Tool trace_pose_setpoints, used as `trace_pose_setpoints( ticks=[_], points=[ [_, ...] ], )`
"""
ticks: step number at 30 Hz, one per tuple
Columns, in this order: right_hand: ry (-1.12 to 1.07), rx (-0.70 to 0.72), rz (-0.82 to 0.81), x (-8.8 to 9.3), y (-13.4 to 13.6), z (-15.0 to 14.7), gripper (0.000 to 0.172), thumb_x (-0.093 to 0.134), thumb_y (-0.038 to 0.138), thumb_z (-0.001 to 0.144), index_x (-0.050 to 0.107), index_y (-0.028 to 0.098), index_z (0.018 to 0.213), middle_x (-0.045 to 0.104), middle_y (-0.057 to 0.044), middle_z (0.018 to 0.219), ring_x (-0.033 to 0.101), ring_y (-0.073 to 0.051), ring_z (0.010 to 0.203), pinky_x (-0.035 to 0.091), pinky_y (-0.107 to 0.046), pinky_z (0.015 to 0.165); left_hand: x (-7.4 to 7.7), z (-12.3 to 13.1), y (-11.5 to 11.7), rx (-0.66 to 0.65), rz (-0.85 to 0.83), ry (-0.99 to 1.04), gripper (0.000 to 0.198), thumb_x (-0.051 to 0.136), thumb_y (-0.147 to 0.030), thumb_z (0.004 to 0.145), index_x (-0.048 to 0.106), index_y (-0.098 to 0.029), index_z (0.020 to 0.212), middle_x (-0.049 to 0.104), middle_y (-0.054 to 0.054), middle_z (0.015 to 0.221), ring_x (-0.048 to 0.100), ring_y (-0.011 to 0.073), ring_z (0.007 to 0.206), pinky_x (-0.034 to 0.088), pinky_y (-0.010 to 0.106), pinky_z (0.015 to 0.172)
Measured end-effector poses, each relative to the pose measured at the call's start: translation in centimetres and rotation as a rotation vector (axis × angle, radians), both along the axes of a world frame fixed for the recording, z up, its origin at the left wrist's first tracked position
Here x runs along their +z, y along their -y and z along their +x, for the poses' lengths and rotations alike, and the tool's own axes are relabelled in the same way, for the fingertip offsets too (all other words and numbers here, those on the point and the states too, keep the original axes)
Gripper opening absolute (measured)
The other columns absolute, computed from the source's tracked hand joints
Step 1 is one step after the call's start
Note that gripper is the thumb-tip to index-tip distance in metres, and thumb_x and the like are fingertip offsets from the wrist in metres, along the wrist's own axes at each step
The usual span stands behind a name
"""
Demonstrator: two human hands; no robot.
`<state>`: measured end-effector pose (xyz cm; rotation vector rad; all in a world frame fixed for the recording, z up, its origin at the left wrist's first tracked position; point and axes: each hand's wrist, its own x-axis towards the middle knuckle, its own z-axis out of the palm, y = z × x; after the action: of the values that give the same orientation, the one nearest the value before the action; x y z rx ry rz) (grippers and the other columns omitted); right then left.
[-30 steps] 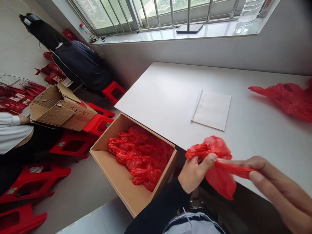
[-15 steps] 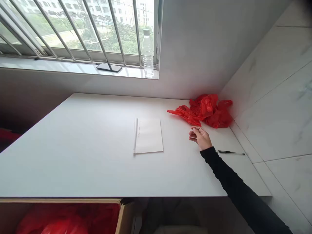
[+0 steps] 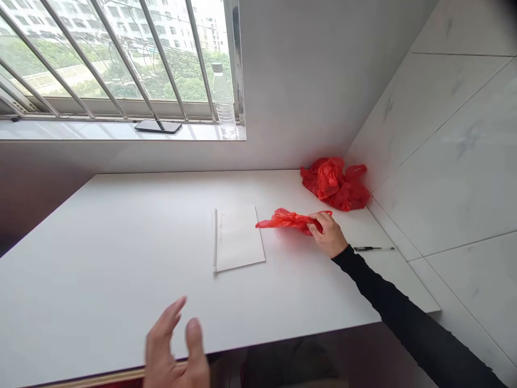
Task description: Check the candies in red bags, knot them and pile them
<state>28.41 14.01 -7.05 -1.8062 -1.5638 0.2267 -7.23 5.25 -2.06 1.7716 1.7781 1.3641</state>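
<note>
A red plastic bag (image 3: 287, 217) is pinched in my right hand (image 3: 330, 235), raised over the white table (image 3: 133, 258). Its loose end stretches left, across the right edge of a white booklet (image 3: 240, 240). At the front edge of the table my left hand (image 3: 174, 345) has come into view, thumb and fingers apart, holding nothing. Behind my right hand, more crumpled red plastic bags (image 3: 337, 183) lie heaped in the corner. A black pen (image 3: 368, 248) lies just right of my right wrist.
On the window sill (image 3: 92, 131) are a phone (image 3: 158, 126) and a clear plastic bottle (image 3: 224, 105). Metal bars (image 3: 129, 64) cross the window. A tiled wall (image 3: 456, 178) bounds the table on the right. Part of a cardboard box rim (image 3: 109, 376) shows below the front edge.
My right hand has taken hold of one red bag and drawn it away from the heap, toward the booklet. My left hand has entered at the bottom. The view has shifted.
</note>
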Motion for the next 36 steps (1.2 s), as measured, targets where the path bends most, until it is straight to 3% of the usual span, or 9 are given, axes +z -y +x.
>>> trace_pose_setpoints(
  ticks=[4,7,9,13,17,21,28,33,36],
  points=[
    [-0.067,0.176,-0.063,1.6,8.0,-3.1,0.017,0.050,0.023,0.094,0.064,0.022,0.104,0.067,-0.007,0.102,0.064,-0.022,0.095,0.052,-0.036,0.085,-1.7,7.5,-2.6,-0.504,0.060,-0.142,0.041,0.055,-0.021,0.097,0.057,-0.025,0.137,0.057,0.013,0.140,0.051,0.0285,0.132,0.045,0.048,0.108],
    [-0.190,0.234,-0.148,2.3,11.2,-3.8,0.019,0.049,0.026,0.098,0.066,0.023,0.107,0.069,-0.006,0.103,0.065,-0.021,0.093,0.053,-0.035,0.081,-3.0,10.2,-3.2,-0.751,-0.019,-0.190,0.019,0.057,-0.019,0.095,0.070,-0.025,0.108,0.073,0.006,0.105,0.065,0.0234,0.102,0.051,0.045,0.099],
    [-0.268,0.194,-0.210,2.2,12.4,-3.2,0.023,0.047,0.031,0.100,0.067,0.023,0.108,0.071,-0.006,0.104,0.066,-0.022,0.094,0.053,-0.035,0.080,-3.7,9.4,-3.0,-0.728,-0.064,-0.168,0.015,0.055,-0.019,0.096,0.070,-0.024,0.094,0.072,0.002,0.086,0.066,0.0198,0.085,0.054,0.039,0.087],
    [-0.322,0.031,-0.251,1.6,13.7,-2.1,0.028,0.044,0.031,0.100,0.067,0.023,0.112,0.071,-0.007,0.114,0.065,-0.024,0.107,0.052,-0.040,0.092,-4.1,5.8,-1.9,-0.497,-0.118,-0.077,0.015,0.050,-0.023,0.100,0.065,-0.019,0.102,0.072,0.006,0.095,0.068,0.0208,0.090,0.054,0.036,0.079],
    [-0.172,0.195,-0.189,2.1,13.8,-4.2,0.047,0.060,0.031,0.091,0.055,0.024,0.137,0.064,-0.009,0.128,0.057,-0.028,0.119,0.045,-0.049,0.105,-3.3,6.0,-0.3,-0.494,-0.140,-0.051,0.033,0.056,-0.020,0.094,0.059,-0.020,0.126,0.068,0.010,0.120,0.064,0.0235,0.111,0.053,0.040,0.093],
    [-0.200,0.229,-0.182,2.9,13.3,-5.8,0.015,0.059,0.031,0.093,0.067,0.023,0.101,0.070,-0.006,0.095,0.061,-0.025,0.093,0.048,-0.046,0.092,-2.8,7.1,0.5,-0.533,-0.161,-0.057,0.021,0.060,-0.016,0.085,0.071,-0.024,0.101,0.072,0.004,0.098,0.064,0.0241,0.097,0.050,0.040,0.090],
    [-0.693,-0.002,-0.144,3.3,15.0,-3.6,0.023,0.055,0.046,0.099,0.058,0.023,0.098,0.063,-0.003,0.091,0.060,-0.020,0.080,0.050,-0.031,0.071,-2.2,5.7,0.3,-0.326,-0.239,0.114,0.024,0.049,-0.028,0.100,0.065,-0.021,0.117,0.071,0.006,0.110,0.066,0.0208,0.099,0.053,0.033,0.084],
    [-0.663,0.078,-0.248,4.2,16.1,-4.0,0.025,0.063,0.047,0.094,0.054,0.024,0.097,0.057,0.000,0.084,0.054,-0.017,0.072,0.050,-0.029,0.068,0.0,7.4,1.2,-0.428,-0.173,0.090,0.023,0.066,-0.028,0.092,0.068,-0.025,0.115,0.065,0.006,0.115,0.063,0.0222,0.108,0.051,0.036,0.094],
    [-0.592,0.015,-0.221,5.3,17.2,-4.3,0.024,0.063,0.046,0.094,0.053,0.025,0.099,0.059,-0.002,0.090,0.058,-0.019,0.080,0.052,-0.032,0.073,1.3,7.1,2.0,-0.314,-0.064,-0.015,0.015,0.064,-0.023,0.092,0.074,-0.026,0.103,0.058,0.005,0.102,0.060,0.0202,0.098,0.051,0.035,0.087]
  ],
)
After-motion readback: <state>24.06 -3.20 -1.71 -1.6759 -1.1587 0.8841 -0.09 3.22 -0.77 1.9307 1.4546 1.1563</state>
